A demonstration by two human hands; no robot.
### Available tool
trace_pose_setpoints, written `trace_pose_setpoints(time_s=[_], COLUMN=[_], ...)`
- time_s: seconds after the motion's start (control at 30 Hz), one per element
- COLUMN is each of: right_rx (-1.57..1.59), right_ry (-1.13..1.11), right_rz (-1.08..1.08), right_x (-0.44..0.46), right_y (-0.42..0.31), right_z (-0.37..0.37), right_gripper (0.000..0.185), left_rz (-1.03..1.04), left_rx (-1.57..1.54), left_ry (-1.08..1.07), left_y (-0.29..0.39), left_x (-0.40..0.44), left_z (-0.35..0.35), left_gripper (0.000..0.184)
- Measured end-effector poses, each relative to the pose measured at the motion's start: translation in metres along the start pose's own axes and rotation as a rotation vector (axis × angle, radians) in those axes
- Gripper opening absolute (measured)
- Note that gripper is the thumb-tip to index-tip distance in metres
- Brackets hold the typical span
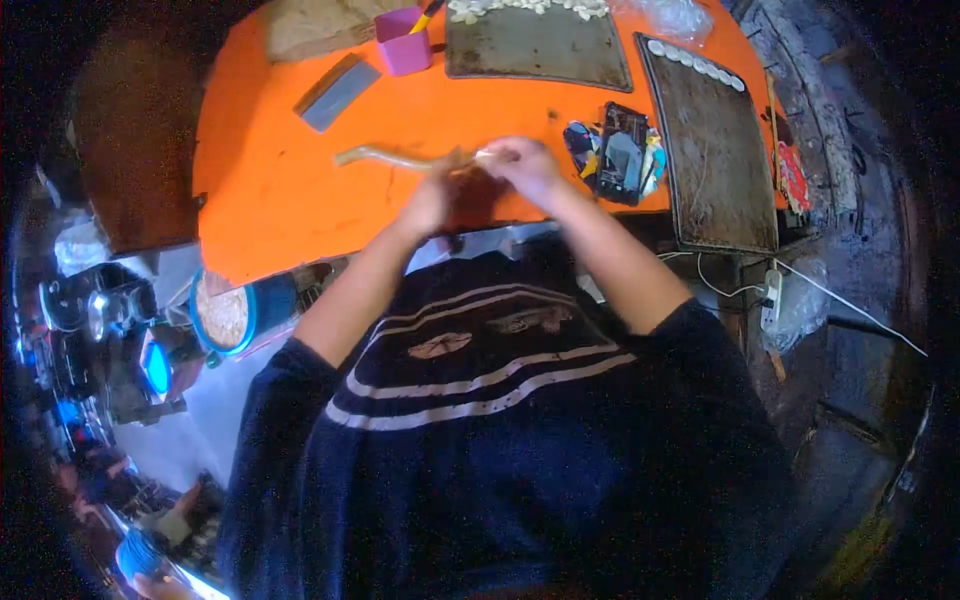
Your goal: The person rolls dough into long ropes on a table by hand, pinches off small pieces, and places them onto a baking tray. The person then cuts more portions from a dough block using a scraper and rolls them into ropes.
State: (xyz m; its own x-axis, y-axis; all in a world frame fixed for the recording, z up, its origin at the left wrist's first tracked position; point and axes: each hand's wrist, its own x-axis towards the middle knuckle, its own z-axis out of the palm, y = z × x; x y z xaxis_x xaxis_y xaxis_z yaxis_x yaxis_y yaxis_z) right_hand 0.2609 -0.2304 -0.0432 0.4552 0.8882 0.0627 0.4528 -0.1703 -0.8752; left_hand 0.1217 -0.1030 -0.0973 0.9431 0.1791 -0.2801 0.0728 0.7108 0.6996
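A long, thin rope of pale dough (pixel 385 155) stretches over the orange tabletop, its free end pointing left. My left hand (pixel 432 200) is closed around the rope near its right end. Close beside it, my right hand (pixel 528 172) pinches the rope's tip, where a pale bit shows at the fingers. Slight blur hides the exact fingertip contact. Right of my hands, a black phone (pixel 623 150) lies on a colourful crumpled wrapper (pixel 583 145).
A dough scraper (pixel 338 92) and pink cup (pixel 404 45) lie on the orange table (pixel 260 200). One dark tray (pixel 535 55) bears white pieces; another tray (pixel 720 160) has a row of white discs. Below left stands a blue-rimmed tub (pixel 238 348); a power strip (pixel 772 300) hangs right.
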Motion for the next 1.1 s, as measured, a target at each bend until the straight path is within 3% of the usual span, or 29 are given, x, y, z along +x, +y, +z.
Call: trace_pose_setpoints(time_s=[0.13,0.17,0.3,0.47,0.67,0.8,1.0,1.1], right_rx=[0.851,0.853,0.534,0.407,0.443,-0.007,-0.002,0.053], right_ry=[-0.174,-0.172,-0.005,-0.045,0.035,0.202,0.164,0.048], right_rz=[0.251,0.253,0.24,0.131,0.229,-0.21,-0.263,-0.085], right_x=[-0.01,-0.012,-0.017,-0.016,-0.011,-0.024,-0.021,-0.011], right_y=[-0.004,-0.005,-0.007,0.008,0.006,-0.008,0.005,0.024], right_z=[-0.006,-0.005,0.003,0.003,-0.004,0.001,-0.002,-0.006], right_gripper=[0.01,0.01,0.01,0.011,0.014,0.017,0.02,0.021], left_rz=[0.151,0.148,0.226,0.225,0.284,0.189,0.009,0.19], left_rx=[0.248,0.248,0.517,0.805,0.508,0.572,0.426,1.295], left_ry=[0.167,0.166,0.206,0.289,0.298,0.342,0.35,0.26], left_y=[0.011,0.011,0.011,0.013,0.015,0.009,0.023,0.015], left_x=[-0.012,-0.011,-0.008,-0.004,-0.007,0.0,-0.008,-0.007], left_z=[0.054,0.054,0.048,0.042,0.07,0.045,0.072,0.057], left_gripper=[0.015,0.015,0.013,0.024,0.023,0.021,0.024,0.027])
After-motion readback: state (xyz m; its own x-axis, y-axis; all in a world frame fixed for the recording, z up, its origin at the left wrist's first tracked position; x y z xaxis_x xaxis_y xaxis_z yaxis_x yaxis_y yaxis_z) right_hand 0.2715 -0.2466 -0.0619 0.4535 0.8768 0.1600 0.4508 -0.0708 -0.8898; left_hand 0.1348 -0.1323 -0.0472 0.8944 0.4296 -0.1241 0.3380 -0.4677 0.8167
